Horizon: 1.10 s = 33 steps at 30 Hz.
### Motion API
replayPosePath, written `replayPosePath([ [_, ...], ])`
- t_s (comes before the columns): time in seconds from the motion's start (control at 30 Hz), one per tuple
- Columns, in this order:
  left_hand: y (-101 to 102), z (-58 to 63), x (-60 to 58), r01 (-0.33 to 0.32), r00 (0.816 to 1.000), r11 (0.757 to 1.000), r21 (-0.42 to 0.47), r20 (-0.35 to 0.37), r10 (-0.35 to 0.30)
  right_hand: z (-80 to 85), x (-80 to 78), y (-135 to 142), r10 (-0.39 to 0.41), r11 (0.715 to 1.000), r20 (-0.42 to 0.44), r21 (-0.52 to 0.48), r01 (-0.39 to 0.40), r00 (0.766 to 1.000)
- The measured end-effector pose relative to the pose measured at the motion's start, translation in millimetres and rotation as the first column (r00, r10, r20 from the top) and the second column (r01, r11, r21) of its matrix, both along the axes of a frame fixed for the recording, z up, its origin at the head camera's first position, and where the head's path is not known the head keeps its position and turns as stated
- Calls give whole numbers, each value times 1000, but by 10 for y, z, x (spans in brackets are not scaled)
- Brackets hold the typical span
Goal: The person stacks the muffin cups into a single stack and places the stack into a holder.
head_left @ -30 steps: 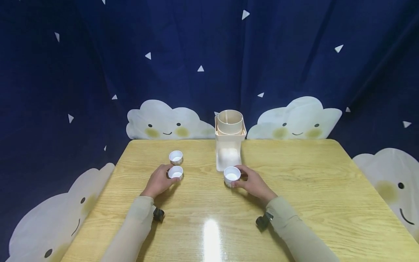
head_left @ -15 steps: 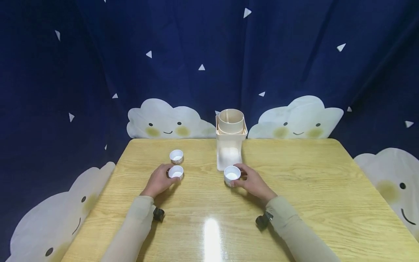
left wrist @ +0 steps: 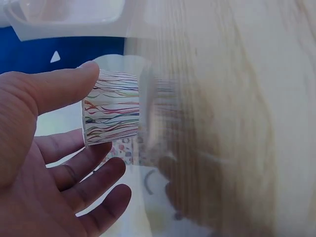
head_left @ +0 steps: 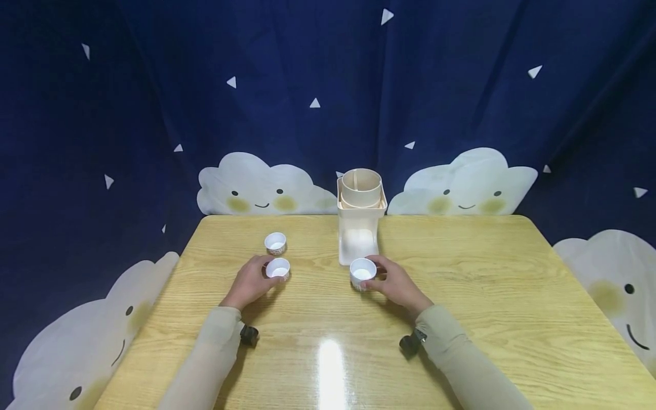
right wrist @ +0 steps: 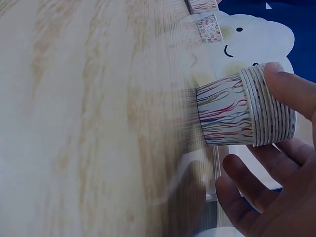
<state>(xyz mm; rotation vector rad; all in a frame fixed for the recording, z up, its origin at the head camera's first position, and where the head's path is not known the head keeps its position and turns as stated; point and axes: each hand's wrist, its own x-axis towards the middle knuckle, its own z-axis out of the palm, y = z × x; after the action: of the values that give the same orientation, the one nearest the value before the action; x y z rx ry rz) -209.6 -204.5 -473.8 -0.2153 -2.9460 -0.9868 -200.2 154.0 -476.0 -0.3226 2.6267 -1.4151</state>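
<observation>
In the head view my left hand [head_left: 250, 283] pinches a small white paper cup [left wrist: 113, 106] between thumb and fingers. Coloured wavy lines run around its side, and it is held upright just over or on the table; I cannot tell which. My right hand [head_left: 397, 285] grips a stack of paper cups [right wrist: 242, 108] with the same line pattern, its several rims nested at the top. That stack stands on the table in front of the cream dispenser. Right behind the left cup stands another paper cup [head_left: 275, 244], with a dotted pattern.
A cream plastic dispenser [head_left: 359, 228] with a round open tube on top stands at the table's back edge, in the middle. The glossy wooden table [head_left: 461, 273] reaches to a dark blue curtain [head_left: 287, 68] with white clouds and triangles.
The cup in my left hand has shifted slightly to the right and away from the dotted cup. My right hand and the stack have stayed nearly still.
</observation>
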Motion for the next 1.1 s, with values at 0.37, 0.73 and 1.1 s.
replayPosePath([
  [0.37,115,138,36,48,999,998,52,-14,-47,-10,3,-10,-3,1000,-7,-9,3,1000],
  [0.73,249,287,102,137,985,987,85,-113,-127,-1,10,-11,3,1000,-7,-11,-3,1000],
  [1.1,399,429,150,154,981,985,73,-131,-144,-4,13,-6,6,999,4,-35,-6,1000],
])
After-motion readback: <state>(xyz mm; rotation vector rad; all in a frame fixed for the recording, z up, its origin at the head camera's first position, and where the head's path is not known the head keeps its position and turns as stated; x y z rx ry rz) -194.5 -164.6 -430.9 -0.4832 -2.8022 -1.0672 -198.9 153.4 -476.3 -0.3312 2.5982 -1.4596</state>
